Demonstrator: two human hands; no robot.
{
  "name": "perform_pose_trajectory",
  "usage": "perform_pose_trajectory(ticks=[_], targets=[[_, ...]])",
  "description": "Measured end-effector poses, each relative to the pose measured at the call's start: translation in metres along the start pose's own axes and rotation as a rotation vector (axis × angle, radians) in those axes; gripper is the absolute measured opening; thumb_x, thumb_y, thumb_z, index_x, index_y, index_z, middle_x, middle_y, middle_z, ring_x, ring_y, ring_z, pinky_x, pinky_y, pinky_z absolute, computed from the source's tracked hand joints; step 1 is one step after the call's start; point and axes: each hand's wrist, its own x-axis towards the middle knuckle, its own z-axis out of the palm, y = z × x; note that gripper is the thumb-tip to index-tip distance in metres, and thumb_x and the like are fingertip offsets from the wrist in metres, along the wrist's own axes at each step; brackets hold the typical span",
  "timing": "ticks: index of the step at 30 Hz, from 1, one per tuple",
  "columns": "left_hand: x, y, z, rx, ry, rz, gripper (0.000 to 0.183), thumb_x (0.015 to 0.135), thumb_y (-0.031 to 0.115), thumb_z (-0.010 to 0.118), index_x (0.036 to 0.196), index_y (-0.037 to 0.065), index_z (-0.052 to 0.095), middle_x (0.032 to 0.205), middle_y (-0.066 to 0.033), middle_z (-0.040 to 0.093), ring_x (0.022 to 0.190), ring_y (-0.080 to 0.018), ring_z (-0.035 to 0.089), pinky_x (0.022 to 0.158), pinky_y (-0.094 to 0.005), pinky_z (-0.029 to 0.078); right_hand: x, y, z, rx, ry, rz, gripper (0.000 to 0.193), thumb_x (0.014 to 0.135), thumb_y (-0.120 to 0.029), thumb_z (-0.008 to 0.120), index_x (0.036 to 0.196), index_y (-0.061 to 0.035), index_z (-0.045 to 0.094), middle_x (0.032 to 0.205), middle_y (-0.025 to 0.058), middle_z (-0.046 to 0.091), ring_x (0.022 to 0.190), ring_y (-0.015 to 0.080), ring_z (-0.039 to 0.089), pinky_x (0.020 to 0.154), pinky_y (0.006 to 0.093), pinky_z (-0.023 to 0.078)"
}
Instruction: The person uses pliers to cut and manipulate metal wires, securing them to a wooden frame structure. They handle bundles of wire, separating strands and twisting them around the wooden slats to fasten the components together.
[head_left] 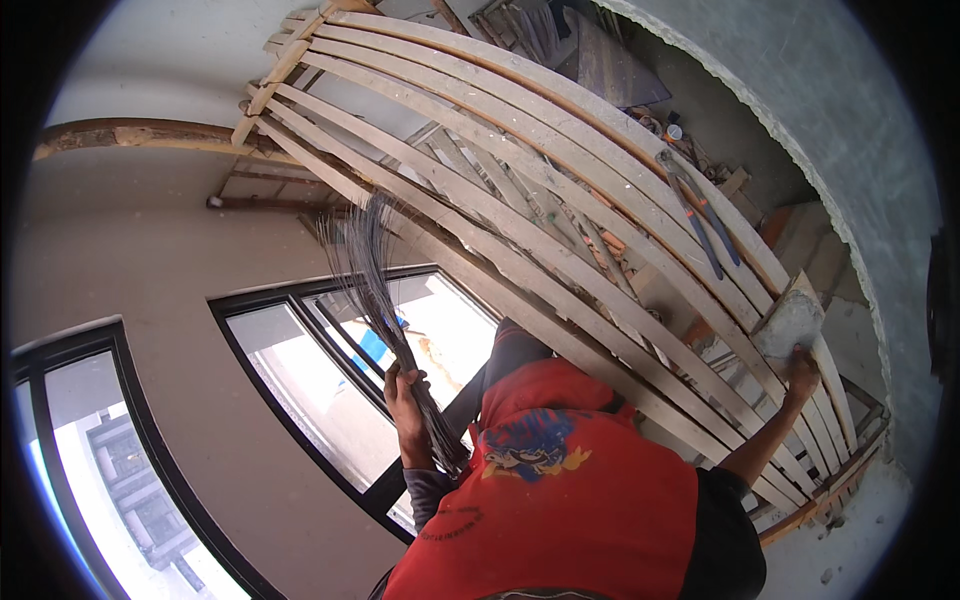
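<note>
Bare plaster walls and dark-framed windows (330, 370) enclose an unfinished room, and a curved frame of long wooden slats (520, 190) spans it overhead, nailed to short cross-battens at either end. A pair of long-handled pliers with blue grips (700, 210) lies on the upper slats, well apart from both hands. Beyond the frame, loose timber offcuts and scrap lie on the floor (650, 120) by a rough grey concrete wall (850, 120).

The person, in a red and black shirt (570, 490), stands beneath the frame. The left hand (405, 400) is clenched around the lower part of a bundle of thin dark wires (375, 270), which fans out upward and reaches the underside of the nearest slats. The left forearm rises almost vertically from the shirt, wrist straight. The right hand (800, 370) is raised with the arm stretched up and outward, fingers pressed against a pale grey block (790, 320) that sits at the edge of the slats; whether the fingers grip it or merely steady it cannot be told.

Judging by the layout, the slats appear already placed and fixed at the ends, while no wire ties are visible on them, so any binding looks not yet begun.
</note>
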Motion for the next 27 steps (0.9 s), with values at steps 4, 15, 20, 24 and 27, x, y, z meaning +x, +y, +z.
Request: perform_pose_trajectory(ticks=[4, 15, 20, 24, 27], targets=[[-0.011, 0.019, 0.007, 0.012, -0.025, -0.001, 0.047, 0.079, 0.019, 0.054, 0.118, -0.005, 0.048, 0.086, -0.0095, 0.057, 0.074, -0.0157, 0.056, 0.066, -0.027, 0.047, -0.02, -0.044, -0.012, -0.345, 0.263, -0.026, 0.044, 0.079, -0.04, 0.067, 0.1, -0.0008, 0.067, 0.093, 0.0141, 0.068, 0.09, 0.0222, 0.064, 0.08, 0.035, 0.047], [-0.012, 0.046, 0.016, -0.042, -0.136, 0.169, 0.047, 0.072, 0.013, 0.058, 0.115, -0.004, 0.047, 0.098, -0.0084, 0.052, 0.077, -0.014, 0.052, 0.068, -0.0264, 0.045, -0.159, -0.262, 0.053, 0.722, -0.412, -0.411, 0.027, 0.094, -0.022, 0.051, 0.098, 0.002, 0.062, 0.089, 0.0069, 0.061, 0.077, 0.0135, 0.058, 0.072, 0.0278, 0.047], [-0.01, 0.089, 0.045, -0.027, -0.336, 0.26, 0.054, 0.071, 0.015, 0.066, 0.117, -0.004, 0.045, 0.092, -0.0059, 0.053, 0.081, -0.013, 0.05, 0.073, -0.0264, 0.043, -0.267, -0.339, 0.076, 0.85, -1.335, -0.577, 0.049, 0.089, -0.03, 0.059, 0.126, -0.0013, 0.045, 0.116, 0.0136, 0.051, 0.105, 0.0207, 0.054, 0.089, 0.033, 0.044], [-0.003, 0.096, 0.071, 0.088, -0.521, 0.462, 0.06, 0.068, 0.017, 0.069, 0.118, -0.007, 0.045, 0.1, -0.0142, 0.05, 0.095, -0.0247, 0.05, 0.086, -0.034, 0.04, -0.313, -0.378, 0.076, 1.12, -1.562, -0.635, 0.07, 0.085, -0.034, 0.063, 0.136, -0.0009, 0.028, 0.125, 0.0175, 0.043, 0.117, 0.0269, 0.046, 0.097, 0.0394, 0.039], [-0.008, 0.119, 0.087, 0.171, -0.72, 0.679, 0.066, 0.068, 0.02, 0.069, 0.123, -0.006, 0.043, 0.105, -0.0186, 0.047, 0.103, -0.0344, 0.05, 0.091, -0.0375, 0.039, -0.326, -0.402, 0.081, 1.272, -1.541, -0.708, 0.072, 0.085, -0.032, 0.062, 0.135, 0.0025, 0.024, 0.127, 0.0179, 0.041, 0.12, 0.0294, 0.043, 0.099, 0.0419, 0.037]])
